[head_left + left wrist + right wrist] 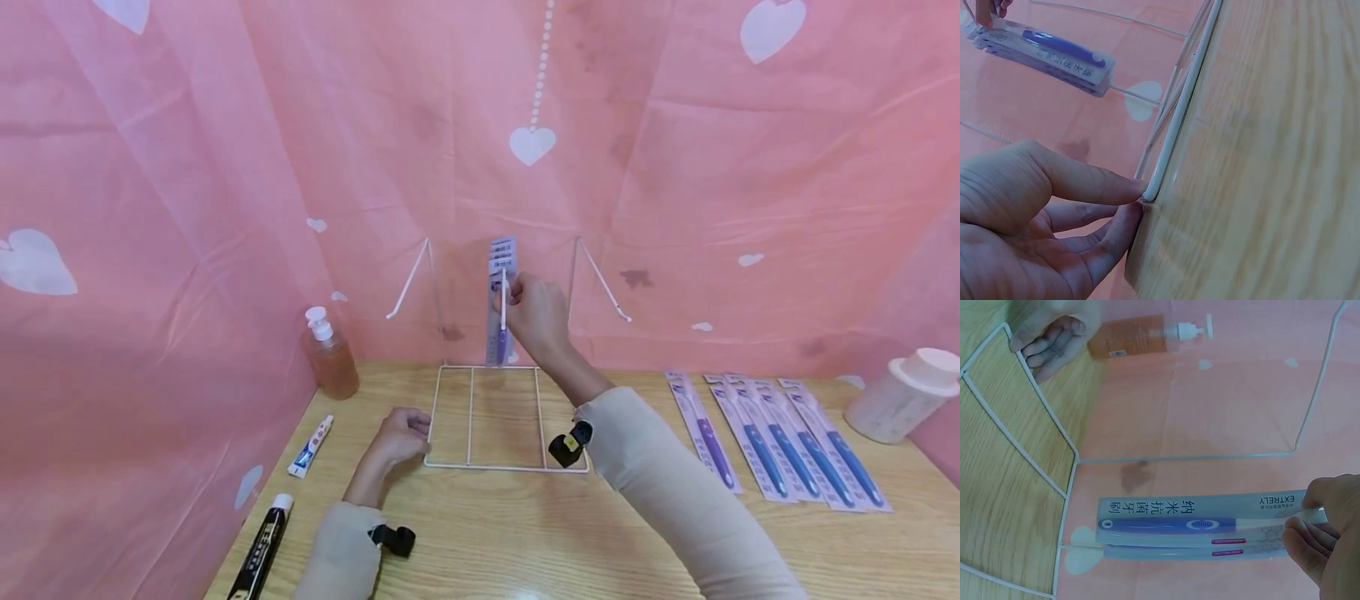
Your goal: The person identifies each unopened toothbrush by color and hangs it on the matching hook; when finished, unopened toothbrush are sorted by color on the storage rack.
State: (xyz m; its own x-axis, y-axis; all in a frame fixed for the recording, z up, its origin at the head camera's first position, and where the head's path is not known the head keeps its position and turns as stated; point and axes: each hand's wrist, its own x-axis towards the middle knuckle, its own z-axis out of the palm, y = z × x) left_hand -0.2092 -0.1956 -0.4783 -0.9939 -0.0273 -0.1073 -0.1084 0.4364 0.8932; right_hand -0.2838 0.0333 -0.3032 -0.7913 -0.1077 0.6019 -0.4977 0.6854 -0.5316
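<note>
While the left hand [401, 435] pinches the near left corner of the base of a white wire rack [495, 468] between thumb and fingers, the right hand [536, 312] is raised at the rack's middle, its thumb and fingers gripping the upper part of a packaged toothbrush [494, 329] with a purple handle. That pack stands upright beside the central prong [503, 312], in front of other packs whose barcoded tops show one behind another; I cannot tell whether its hole is on the prong. Seen from the right wrist, dark lettering runs along the pack beside the handle, and the fingers hold it at the brush-head end.

The rack stands on a wooden worktop [480, 542], close to a pink curtain [675, 208] printed with white hearts, and two slanting side arms [602, 279] reach out from it, one to either side of the packs. To the right lie more packaged toothbrushes: a purple one [712, 442] at the left of the group, then four blue ones [798, 450] that partly overlap, with a white bottle [896, 400] past them. Over on the left, a pump bottle [335, 367] of orange liquid stands by the curtain, a small tube [310, 447] lies nearer, and a black tube [258, 552] with a white cap lies nearest of the three
</note>
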